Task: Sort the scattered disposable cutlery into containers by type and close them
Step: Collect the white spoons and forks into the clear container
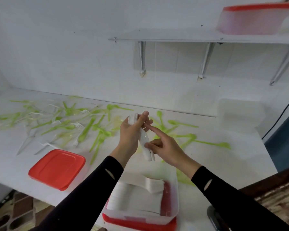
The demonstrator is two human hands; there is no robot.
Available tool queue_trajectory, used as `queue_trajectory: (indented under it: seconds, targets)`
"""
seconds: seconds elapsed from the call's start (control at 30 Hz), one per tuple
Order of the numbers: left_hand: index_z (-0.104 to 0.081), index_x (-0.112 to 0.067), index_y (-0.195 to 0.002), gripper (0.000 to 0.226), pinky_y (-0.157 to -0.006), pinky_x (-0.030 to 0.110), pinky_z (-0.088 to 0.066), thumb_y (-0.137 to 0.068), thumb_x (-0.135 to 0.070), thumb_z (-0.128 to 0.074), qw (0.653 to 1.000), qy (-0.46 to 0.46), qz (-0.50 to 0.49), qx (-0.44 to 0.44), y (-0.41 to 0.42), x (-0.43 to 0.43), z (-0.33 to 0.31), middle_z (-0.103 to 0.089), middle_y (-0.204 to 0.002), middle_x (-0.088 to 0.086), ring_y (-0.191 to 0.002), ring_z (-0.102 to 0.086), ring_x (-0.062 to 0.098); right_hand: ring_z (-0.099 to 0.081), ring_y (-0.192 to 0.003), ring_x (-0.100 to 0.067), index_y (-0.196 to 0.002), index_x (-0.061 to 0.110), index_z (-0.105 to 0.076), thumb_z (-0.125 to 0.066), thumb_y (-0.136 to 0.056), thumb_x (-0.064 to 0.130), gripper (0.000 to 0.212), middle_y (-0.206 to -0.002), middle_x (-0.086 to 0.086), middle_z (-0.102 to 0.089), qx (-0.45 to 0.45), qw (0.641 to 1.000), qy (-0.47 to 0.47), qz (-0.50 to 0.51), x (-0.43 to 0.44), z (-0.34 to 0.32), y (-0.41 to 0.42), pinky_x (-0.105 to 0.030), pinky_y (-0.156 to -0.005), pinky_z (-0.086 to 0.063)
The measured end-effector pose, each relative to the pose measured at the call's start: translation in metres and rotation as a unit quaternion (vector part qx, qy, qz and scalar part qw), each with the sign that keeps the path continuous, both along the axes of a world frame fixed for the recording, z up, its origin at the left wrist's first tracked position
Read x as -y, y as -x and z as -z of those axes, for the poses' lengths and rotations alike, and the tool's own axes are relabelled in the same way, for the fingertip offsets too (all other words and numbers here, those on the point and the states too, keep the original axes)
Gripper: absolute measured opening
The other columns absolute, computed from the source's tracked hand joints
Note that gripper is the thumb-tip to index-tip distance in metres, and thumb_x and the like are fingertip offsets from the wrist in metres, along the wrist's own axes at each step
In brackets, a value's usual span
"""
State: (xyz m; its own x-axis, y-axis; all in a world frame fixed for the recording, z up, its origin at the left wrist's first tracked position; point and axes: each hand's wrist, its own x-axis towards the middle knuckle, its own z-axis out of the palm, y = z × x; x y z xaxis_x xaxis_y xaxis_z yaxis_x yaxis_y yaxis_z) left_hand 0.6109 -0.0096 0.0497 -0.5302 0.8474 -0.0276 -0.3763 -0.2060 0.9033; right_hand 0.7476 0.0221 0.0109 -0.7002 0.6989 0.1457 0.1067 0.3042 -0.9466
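My left hand (132,130) grips a stacked bundle of white plastic cutlery (144,140) above the white counter. My right hand (163,145) pinches the lower part of the same bundle, its index finger stretched up toward the left hand. Directly below, near the counter's front edge, stands an open clear container (174,194) holding stacked white cutlery, resting on a red lid (140,225). Green spoons (182,123), green knives and clear or white forks (77,125) lie scattered across the counter behind my hands.
A separate red lid (57,168) lies on the counter at the front left. A closed container with a red lid (254,19) sits on a wall shelf (173,39) at the upper right. A clear container (240,110) stands at the counter's right end.
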Motion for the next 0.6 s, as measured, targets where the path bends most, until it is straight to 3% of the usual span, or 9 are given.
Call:
queue_trajectory:
  seconds: [0.1, 0.17, 0.23, 0.3, 0.4, 0.47, 0.53, 0.6]
  targets:
    - [-0.062, -0.005, -0.093, 0.023, -0.085, 0.041, -0.055, -0.085, -0.021, -0.075, 0.999, -0.011, -0.037, 0.038, -0.008, 0.004, -0.002, -0.065, -0.079, 0.005, -0.086, -0.071, 0.025, -0.051, -0.064, -0.023, -0.134, 0.055, -0.045, -0.066, -0.094, 0.023, 0.056, -0.069, 0.002, -0.067, -0.006, 1.0, -0.02, -0.016, 0.006, 0.002, -0.002, -0.041, -0.069, -0.049]
    - [-0.061, -0.006, -0.088, 0.02, -0.086, 0.04, -0.056, -0.087, -0.021, -0.074, 0.995, -0.007, -0.068, 0.074, -0.014, 0.006, -0.005, -0.06, -0.075, 0.004, -0.078, -0.07, 0.022, -0.057, -0.068, -0.018, -0.137, 0.052, -0.045, -0.067, -0.093, 0.025, 0.056, -0.078, 0.004, -0.068, -0.014, 0.999, -0.013, -0.029, 0.011, 0.003, -0.001, -0.037, -0.07, -0.049]
    - [-0.056, -0.008, -0.081, 0.023, -0.086, 0.041, -0.058, -0.088, -0.022, -0.073, 0.989, 0.002, -0.089, 0.118, -0.018, 0.009, -0.005, -0.052, -0.067, 0.003, -0.066, -0.065, 0.018, -0.066, -0.099, -0.016, -0.136, 0.055, -0.045, -0.069, -0.091, 0.024, 0.059, -0.105, 0.011, -0.072, -0.013, 0.999, 0.003, -0.038, 0.011, 0.004, -0.001, -0.04, -0.087, -0.054]
    - [-0.053, -0.01, -0.077, 0.026, -0.088, 0.041, -0.057, -0.089, -0.024, -0.071, 0.987, 0.013, -0.086, 0.139, -0.018, 0.014, -0.003, -0.047, -0.06, 0.0, -0.057, -0.059, 0.013, -0.06, -0.117, -0.011, -0.134, 0.06, -0.044, -0.07, -0.091, 0.022, 0.064, -0.118, 0.021, -0.066, 0.001, 0.998, 0.006, -0.057, 0.01, 0.004, -0.003, -0.043, -0.095, -0.053]
    - [-0.051, -0.009, -0.078, 0.028, -0.088, 0.039, -0.057, -0.09, -0.028, -0.069, 0.984, 0.018, -0.097, 0.15, -0.017, 0.023, 0.0, -0.046, -0.055, -0.002, -0.052, -0.057, 0.01, -0.062, -0.103, -0.005, -0.139, 0.063, -0.033, -0.073, -0.088, 0.026, 0.075, -0.116, 0.019, -0.066, 0.038, 0.995, -0.029, -0.089, 0.013, 0.006, -0.005, -0.032, -0.092, -0.052]
    - [-0.052, -0.006, -0.087, 0.031, -0.081, 0.037, -0.059, -0.09, -0.032, -0.068, 0.98, 0.009, -0.12, 0.157, -0.013, 0.026, 0.0, -0.048, -0.059, 0.0, -0.055, -0.062, 0.011, -0.062, -0.093, -0.008, -0.144, 0.06, -0.025, -0.068, -0.09, 0.03, 0.075, -0.116, 0.015, -0.066, 0.076, 0.989, -0.113, -0.062, 0.017, 0.007, -0.002, -0.027, -0.085, -0.05]
    - [-0.05, -0.003, -0.096, 0.034, -0.079, 0.039, -0.06, -0.092, -0.033, -0.065, 0.976, -0.019, -0.138, 0.165, -0.007, 0.029, -0.001, -0.048, -0.065, 0.002, -0.061, -0.066, 0.012, -0.064, -0.092, -0.011, -0.145, 0.045, -0.037, -0.062, -0.093, 0.036, 0.059, -0.115, 0.013, -0.067, 0.103, 0.971, -0.216, 0.017, 0.02, 0.007, 0.002, -0.028, -0.078, -0.049]
    - [-0.052, -0.004, -0.098, 0.031, -0.081, 0.04, -0.06, -0.093, -0.033, -0.063, 0.982, -0.023, -0.118, 0.146, -0.002, 0.035, -0.003, -0.051, -0.07, 0.003, -0.07, -0.068, 0.014, -0.065, -0.083, -0.017, -0.13, 0.028, -0.052, -0.059, -0.095, 0.04, 0.039, -0.098, 0.008, -0.07, 0.097, 0.955, -0.27, 0.079, 0.018, 0.01, 0.003, -0.033, -0.07, -0.049]
